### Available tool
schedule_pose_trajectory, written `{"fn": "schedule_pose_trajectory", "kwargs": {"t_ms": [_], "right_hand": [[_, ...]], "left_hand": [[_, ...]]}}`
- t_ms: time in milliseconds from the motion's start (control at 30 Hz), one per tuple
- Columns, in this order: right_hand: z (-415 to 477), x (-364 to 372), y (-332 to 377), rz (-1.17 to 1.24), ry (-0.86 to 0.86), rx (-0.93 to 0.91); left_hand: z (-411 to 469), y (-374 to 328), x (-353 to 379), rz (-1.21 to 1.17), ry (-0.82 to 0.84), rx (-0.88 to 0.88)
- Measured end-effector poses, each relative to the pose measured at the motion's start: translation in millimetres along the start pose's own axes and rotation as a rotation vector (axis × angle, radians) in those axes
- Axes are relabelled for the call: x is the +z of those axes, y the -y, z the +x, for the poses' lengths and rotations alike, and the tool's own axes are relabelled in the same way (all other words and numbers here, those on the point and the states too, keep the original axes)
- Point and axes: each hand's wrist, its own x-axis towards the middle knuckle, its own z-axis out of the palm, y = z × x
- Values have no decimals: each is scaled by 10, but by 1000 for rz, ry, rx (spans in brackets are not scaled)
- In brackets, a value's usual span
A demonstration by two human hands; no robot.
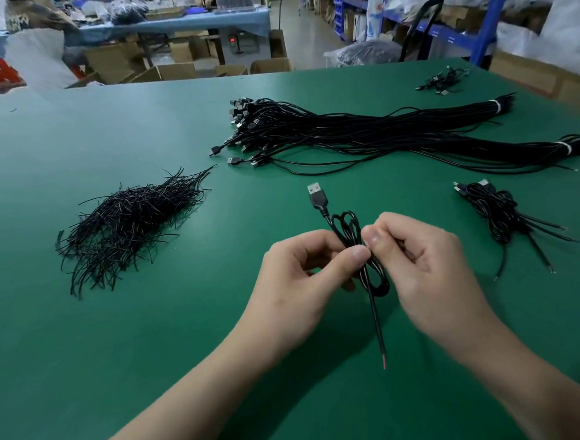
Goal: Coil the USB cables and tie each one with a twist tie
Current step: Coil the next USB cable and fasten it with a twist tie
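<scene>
I am holding a thin black USB cable (347, 229), looped into a small narrow coil, just above the smooth green table (84, 337). My left hand (302, 274) is pinching the coil's waist between thumb and curled forefinger, and my right hand (418, 262) is pinching the same spot from the other side, thumb tips nearly touching; I cannot tell whether a tie is between them. The flat metal-faced plug (317, 194) is sticking out at eleven o'clock, and the straight stripped tail (376, 323) is hanging toward six. At ten o'clock a bristly heap of short black twist ties (127, 224) is lying. From twelve to two a long glossy bundle of uncoiled cables (361, 132) is stretching, bound with white bands (496, 105). At three o'clock, coiled cables (497, 212) are lying in a small heap.
</scene>
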Motion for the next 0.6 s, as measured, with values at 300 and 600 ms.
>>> {"fn": "schedule_pose_trajectory", "kwargs": {"t_ms": [300,600], "right_hand": [[-35,163,-23,552,34,400],[-13,131,5,647,85,484]], "left_hand": [[34,97,-92,779,-300,627],[75,39,-187,1052,-338,982]]}}
